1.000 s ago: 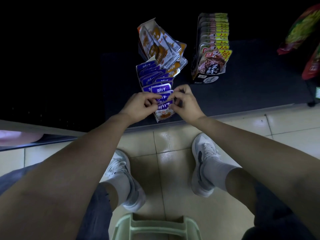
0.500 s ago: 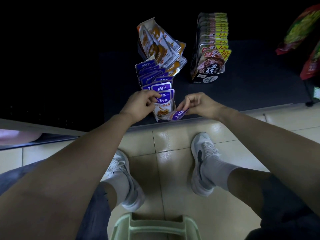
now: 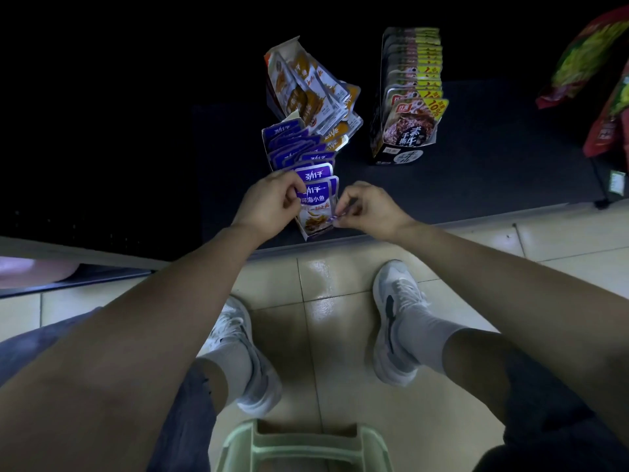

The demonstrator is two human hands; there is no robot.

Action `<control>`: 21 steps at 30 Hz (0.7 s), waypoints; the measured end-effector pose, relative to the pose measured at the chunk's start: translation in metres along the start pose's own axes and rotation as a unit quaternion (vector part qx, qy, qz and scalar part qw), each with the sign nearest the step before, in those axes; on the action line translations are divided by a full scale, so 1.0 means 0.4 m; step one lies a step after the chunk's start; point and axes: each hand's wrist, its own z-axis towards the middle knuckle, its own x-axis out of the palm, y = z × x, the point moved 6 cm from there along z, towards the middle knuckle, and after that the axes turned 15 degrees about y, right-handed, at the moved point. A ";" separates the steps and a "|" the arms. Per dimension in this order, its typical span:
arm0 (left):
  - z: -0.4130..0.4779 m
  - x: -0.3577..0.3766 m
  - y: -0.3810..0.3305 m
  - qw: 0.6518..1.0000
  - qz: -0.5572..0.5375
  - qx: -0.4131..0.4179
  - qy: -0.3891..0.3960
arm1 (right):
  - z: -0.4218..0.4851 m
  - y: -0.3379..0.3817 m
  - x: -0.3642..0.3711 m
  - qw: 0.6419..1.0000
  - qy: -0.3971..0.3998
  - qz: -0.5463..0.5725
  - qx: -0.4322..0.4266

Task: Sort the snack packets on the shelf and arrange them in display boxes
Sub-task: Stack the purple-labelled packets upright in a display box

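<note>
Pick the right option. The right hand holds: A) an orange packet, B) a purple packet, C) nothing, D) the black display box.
B: the right hand pinches a thin purple packet, seen edge-on, next to the purple row, whose front packets the left hand grips.

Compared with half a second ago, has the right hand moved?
Yes. The right hand, pinching a purple packet edge-on, has swung back left toward the front of the purple packet row on the shelf, closing the gap.
</note>
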 end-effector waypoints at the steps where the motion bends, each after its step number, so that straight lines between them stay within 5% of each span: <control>1: -0.002 -0.004 0.002 1.000 -0.005 -0.013 -0.008 | 0.008 0.007 0.010 0.999 -0.025 -0.021 0.004; 6: -0.013 -0.008 0.038 0.990 -0.027 -0.137 -0.015 | 0.022 0.009 0.021 0.991 -0.121 0.015 0.051; 9: -0.010 0.021 0.060 0.978 -0.077 -0.191 0.032 | 0.027 0.040 0.046 1.000 -0.015 0.007 0.009; 12: -0.002 0.059 0.042 0.970 -0.160 -0.157 0.099 | 0.017 0.063 0.085 0.992 0.082 0.091 0.001; 17: -0.007 0.071 0.027 0.950 -0.236 -0.141 0.148 | 0.029 0.008 0.063 0.987 0.065 0.134 0.065; 21: -0.009 0.079 0.041 0.943 -0.272 -0.136 0.138 | 0.034 0.041 0.093 0.986 0.105 0.127 0.028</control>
